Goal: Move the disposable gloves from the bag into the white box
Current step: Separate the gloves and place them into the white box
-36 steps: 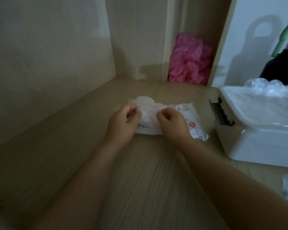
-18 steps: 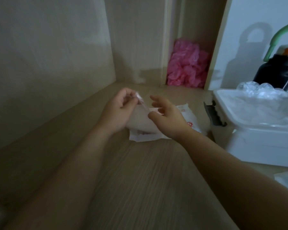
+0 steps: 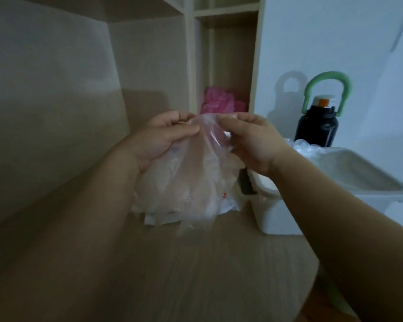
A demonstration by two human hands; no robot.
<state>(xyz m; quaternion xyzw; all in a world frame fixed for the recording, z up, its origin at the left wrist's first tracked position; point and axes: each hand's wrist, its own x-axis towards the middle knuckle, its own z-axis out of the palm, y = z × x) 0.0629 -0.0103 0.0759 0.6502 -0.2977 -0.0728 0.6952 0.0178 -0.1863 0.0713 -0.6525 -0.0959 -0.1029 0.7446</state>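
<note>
Desk top (image 3: 196,275): pale wood grain, set in an alcove with side panels and shelving behind.
Left hand (image 3: 163,138): raised above the desk, thumb and forefinger pressed together on the upper left edge of the disposable glove; the other fingers are curled behind it.
Disposable glove (image 3: 196,173): thin clear film, held up between both hands and hanging down from its top edge. It is clear of the white box. Its outline is blurred and the finger shapes cannot be made out.
Bag (image 3: 228,203): clear plastic with red print, lying on the desk behind and below the hanging glove, just left of the white box.
Pink bundle (image 3: 221,103): crumpled pink material in the narrow shelf bay at the back.
Right hand (image 3: 249,140): raised level with the left, thumb and forefinger clamped on the upper right edge of the glove, remaining fingers bent.
Latch (image 3: 246,184): dark clasp on the left wall of the white box.
White box (image 3: 289,219): lid open, on the desk at the right.
Boxed gloves (image 3: 305,147): clear crumpled film at the far end of the box.
Bottle (image 3: 316,129): black, green loop handle, upright behind the box.
</note>
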